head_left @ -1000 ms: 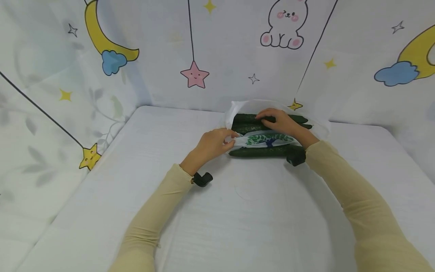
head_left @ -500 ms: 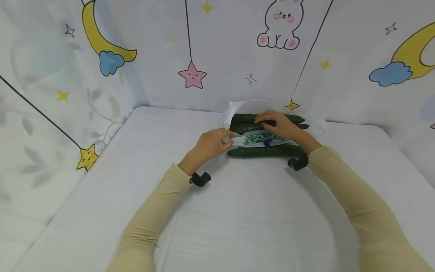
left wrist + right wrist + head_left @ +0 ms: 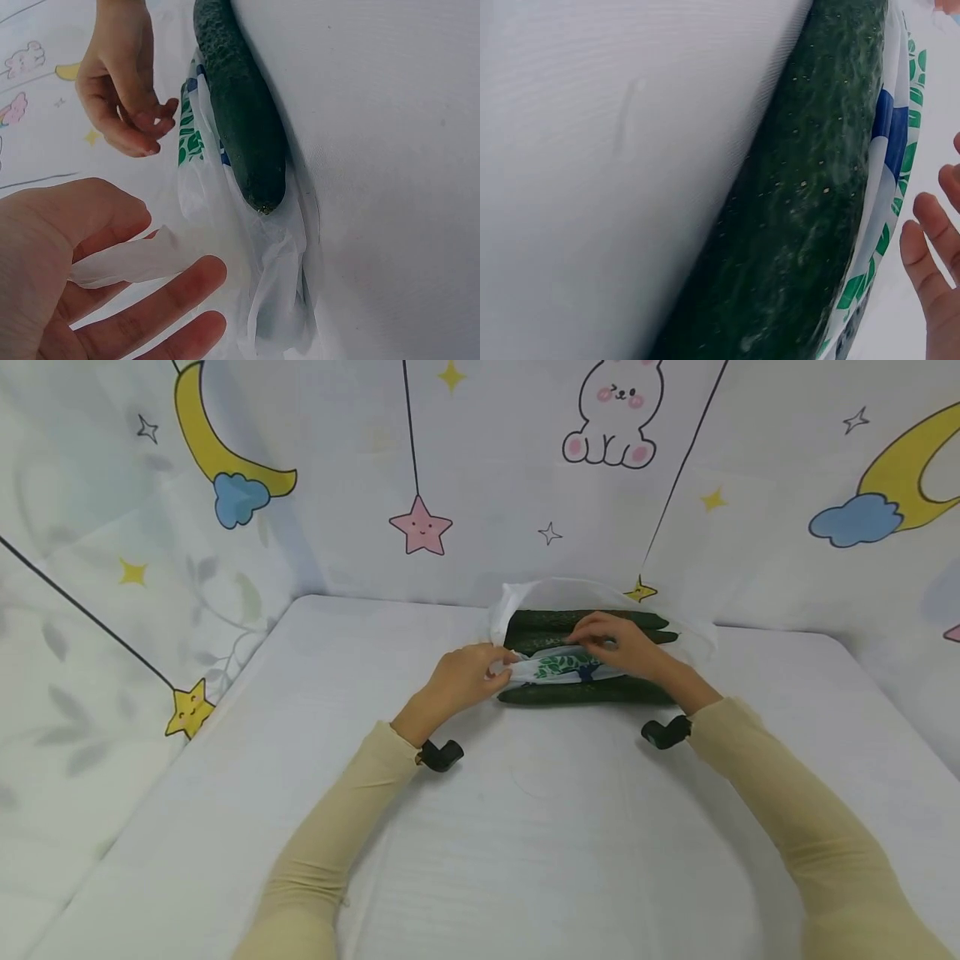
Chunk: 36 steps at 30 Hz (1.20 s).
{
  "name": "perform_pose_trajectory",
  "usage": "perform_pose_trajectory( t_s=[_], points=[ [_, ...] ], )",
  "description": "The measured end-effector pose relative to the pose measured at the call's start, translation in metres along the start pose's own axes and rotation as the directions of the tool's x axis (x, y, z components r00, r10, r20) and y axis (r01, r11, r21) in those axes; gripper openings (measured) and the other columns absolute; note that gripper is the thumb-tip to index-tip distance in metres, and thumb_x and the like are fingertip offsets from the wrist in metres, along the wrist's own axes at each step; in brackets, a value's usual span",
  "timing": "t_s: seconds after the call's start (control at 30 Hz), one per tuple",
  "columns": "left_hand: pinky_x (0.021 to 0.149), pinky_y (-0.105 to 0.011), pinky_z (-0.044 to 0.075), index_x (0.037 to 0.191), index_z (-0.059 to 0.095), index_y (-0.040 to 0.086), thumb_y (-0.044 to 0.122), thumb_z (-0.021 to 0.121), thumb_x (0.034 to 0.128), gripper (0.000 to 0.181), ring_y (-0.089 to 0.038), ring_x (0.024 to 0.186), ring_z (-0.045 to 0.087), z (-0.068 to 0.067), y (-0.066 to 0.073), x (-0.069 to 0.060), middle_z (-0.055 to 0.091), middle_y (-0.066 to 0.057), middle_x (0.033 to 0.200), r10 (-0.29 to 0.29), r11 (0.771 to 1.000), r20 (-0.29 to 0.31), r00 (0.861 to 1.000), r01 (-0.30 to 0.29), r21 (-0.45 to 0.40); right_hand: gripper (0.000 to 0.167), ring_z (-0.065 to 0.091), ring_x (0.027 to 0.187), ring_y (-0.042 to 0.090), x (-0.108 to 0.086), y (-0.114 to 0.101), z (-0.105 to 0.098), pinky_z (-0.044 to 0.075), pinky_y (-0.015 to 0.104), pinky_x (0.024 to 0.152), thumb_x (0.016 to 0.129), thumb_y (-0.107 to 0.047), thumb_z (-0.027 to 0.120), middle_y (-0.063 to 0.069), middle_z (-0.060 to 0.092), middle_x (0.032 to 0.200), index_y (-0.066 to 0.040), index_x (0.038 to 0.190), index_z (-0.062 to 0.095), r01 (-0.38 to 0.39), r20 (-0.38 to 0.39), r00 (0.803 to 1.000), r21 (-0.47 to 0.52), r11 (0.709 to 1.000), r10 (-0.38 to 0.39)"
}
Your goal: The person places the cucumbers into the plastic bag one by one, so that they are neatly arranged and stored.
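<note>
My left hand (image 3: 467, 678) pinches the edge of a white plastic bag (image 3: 534, 673) between thumb and fingers. In the left wrist view, a loose fold of plastic (image 3: 135, 261) passes between them. Two dark green cucumbers, a back one (image 3: 551, 620) and a middle one (image 3: 534, 643), lie side by side within the bag's opening. Along its near side, a third cucumber (image 3: 581, 692) lies on the white surface. My right hand (image 3: 632, 650) is over the bag and the middle cucumber, fingers loosely bent around nothing. Its fingers (image 3: 930, 225) appear beside the bag's green leaf print in the right wrist view.
The white-covered table (image 3: 510, 852) extends toward me and to both sides. Close behind the bag stands a printed cloth backdrop (image 3: 480, 452). A small black device (image 3: 441, 755) sits at my left wrist, another black device (image 3: 664, 732) at my right.
My right hand comes off the cucumbers and shifts slightly right and toward me, its wrist dropping lower. The left hand keeps its pinch on the bag edge. The whole view drifts slightly.
</note>
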State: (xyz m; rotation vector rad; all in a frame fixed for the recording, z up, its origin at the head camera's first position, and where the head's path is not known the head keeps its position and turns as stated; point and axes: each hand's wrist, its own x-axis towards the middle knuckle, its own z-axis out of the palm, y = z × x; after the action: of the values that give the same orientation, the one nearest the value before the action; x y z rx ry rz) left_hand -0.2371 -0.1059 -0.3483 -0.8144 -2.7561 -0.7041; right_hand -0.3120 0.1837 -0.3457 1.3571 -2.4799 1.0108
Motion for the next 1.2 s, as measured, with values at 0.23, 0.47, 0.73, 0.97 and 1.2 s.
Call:
perform_pose_trajectory(
  t_s=[0.23, 0.47, 0.73, 0.97, 1.2],
  points=[
    [0.060, -0.027, 0.049, 0.118, 0.071, 0.014, 0.018, 0.060, 0.0943, 0.026, -0.016, 0.083, 0.067, 0.000, 0.000, -0.001, 0.071, -0.003, 0.114, 0.010, 1.000, -0.004, 1.000, -0.010, -0.003, 0.026, 0.055, 0.087, 0.012, -0.008, -0.002, 0.000, 0.044, 0.019, 0.069, 0.087, 0.013, 0.062, 0.014, 0.064, 0.110, 0.000, 0.108, 0.072, 0.021, -0.015, 1.000, 0.007, 1.000, -0.021],
    [0.062, -0.028, 0.050, 0.117, 0.071, 0.014, 0.018, 0.061, 0.0945, 0.025, -0.016, 0.084, 0.067, 0.000, 0.000, -0.001, 0.071, -0.003, 0.114, 0.012, 1.000, -0.006, 1.000, -0.012, 0.005, 0.026, 0.056, 0.084, 0.015, -0.016, -0.004, -0.001, 0.045, 0.020, 0.070, 0.088, 0.012, 0.061, 0.013, 0.065, 0.108, 0.000, 0.108, 0.072, 0.016, -0.007, 1.000, 0.028, 0.999, -0.016],
    [0.064, -0.029, 0.051, 0.117, 0.071, 0.014, 0.018, 0.061, 0.0944, 0.025, -0.016, 0.085, 0.067, 0.003, -0.001, -0.001, 0.072, -0.001, 0.112, 0.021, 1.000, -0.009, 1.000, -0.020, 0.018, 0.027, 0.060, 0.083, 0.024, -0.026, -0.002, 0.002, 0.044, 0.023, 0.066, 0.085, 0.019, 0.060, 0.017, 0.067, 0.103, 0.003, 0.104, 0.071, 0.040, 0.004, 0.999, 0.059, 0.997, -0.040],
    [0.062, -0.028, 0.051, 0.117, 0.071, 0.015, 0.019, 0.060, 0.0952, 0.024, -0.016, 0.086, 0.067, 0.002, -0.001, 0.000, 0.071, -0.001, 0.112, 0.005, 1.000, 0.008, 1.000, -0.005, 0.018, 0.025, 0.059, 0.078, 0.026, -0.028, -0.028, -0.003, 0.044, 0.016, 0.067, 0.081, 0.025, 0.058, 0.024, 0.066, 0.095, 0.011, 0.098, 0.069, 0.050, 0.016, 0.999, 0.078, 0.996, -0.052],
    [0.062, -0.028, 0.051, 0.116, 0.071, 0.015, 0.019, 0.059, 0.0954, 0.024, -0.015, 0.085, 0.067, 0.003, -0.001, 0.000, 0.071, -0.001, 0.114, 0.000, 1.000, 0.003, 1.000, 0.000, 0.016, 0.028, 0.056, 0.072, 0.017, -0.037, -0.008, 0.003, 0.043, 0.020, 0.061, 0.081, 0.024, 0.058, 0.020, 0.067, 0.097, 0.006, 0.099, 0.071, 0.058, 0.031, 0.998, 0.095, 0.994, -0.061]
  ],
)
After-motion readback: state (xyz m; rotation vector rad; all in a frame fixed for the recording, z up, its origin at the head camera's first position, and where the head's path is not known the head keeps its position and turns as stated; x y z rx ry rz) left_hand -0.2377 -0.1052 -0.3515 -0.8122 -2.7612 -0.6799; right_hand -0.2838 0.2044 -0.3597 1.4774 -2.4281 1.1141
